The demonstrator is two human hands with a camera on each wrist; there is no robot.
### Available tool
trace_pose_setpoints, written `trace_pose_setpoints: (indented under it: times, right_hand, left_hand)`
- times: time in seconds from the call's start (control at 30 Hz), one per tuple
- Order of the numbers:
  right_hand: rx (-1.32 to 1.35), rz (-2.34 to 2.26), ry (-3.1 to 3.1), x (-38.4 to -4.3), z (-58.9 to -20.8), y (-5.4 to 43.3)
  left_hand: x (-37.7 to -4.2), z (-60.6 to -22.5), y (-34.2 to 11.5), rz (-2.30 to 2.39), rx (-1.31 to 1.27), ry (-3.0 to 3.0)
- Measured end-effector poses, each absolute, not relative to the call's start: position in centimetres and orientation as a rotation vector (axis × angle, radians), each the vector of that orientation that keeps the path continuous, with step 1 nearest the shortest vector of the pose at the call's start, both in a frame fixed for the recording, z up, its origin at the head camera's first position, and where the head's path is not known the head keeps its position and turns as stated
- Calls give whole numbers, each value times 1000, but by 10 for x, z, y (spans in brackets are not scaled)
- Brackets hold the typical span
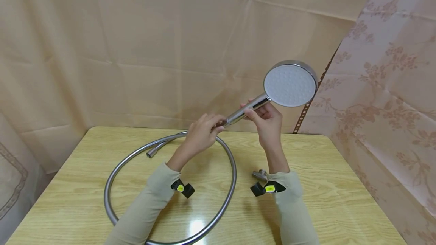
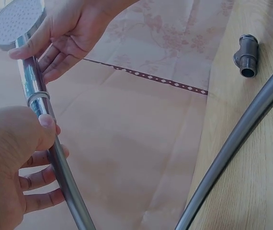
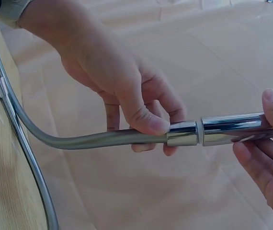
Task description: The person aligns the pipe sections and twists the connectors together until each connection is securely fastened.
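Note:
My right hand (image 1: 271, 126) grips the chrome handle (image 3: 227, 128) of a shower head (image 1: 289, 85), raised above the table with its round white spray face toward the head camera. The left hand (image 1: 201, 134) pinches one end of a grey metal shower hose (image 1: 234, 169), just behind its chrome nut (image 3: 182, 133). In the right wrist view, nut and handle are in line, with a thin pale ring at the joint. Whether the threads are engaged is hidden. The rest of the hose lies looped on the table, its other end fitting (image 1: 151, 153) at the left.
A small metal tee-shaped valve fitting (image 2: 247, 57) with a threaded end lies on the wooden table (image 1: 327, 184), beside the right wrist. Beige cloth (image 1: 146, 48) hangs behind the table, and flowered cloth (image 1: 391, 86) hangs on the right side.

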State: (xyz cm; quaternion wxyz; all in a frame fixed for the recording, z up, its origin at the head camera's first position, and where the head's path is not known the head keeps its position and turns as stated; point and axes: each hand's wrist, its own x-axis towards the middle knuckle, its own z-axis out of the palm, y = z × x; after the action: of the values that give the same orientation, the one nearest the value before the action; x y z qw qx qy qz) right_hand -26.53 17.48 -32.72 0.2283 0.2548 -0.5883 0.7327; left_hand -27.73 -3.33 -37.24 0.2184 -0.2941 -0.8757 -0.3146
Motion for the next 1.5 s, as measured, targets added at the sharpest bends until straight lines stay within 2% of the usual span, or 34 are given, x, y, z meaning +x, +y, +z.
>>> trace_pose_setpoints:
  times: [0.47,0.77,1.2,1.5]
  right_hand:
    - [908,1921,-1840,-265,-326,184]
    - [1096,2077,-1794,-265,-324,188]
    - [857,1971,-1743,-264,-323,180]
    - [1005,1837,-1882,-263,-321,185]
  left_hand:
    - [-281,-371,-35,-967,-776,-2439]
    - [-280,-370,-36,-976,-786,-2433]
    - [-280,-368,-36,-993,-763,-2433]
    - [-282,-369,-36,-1007,-710,-2431]
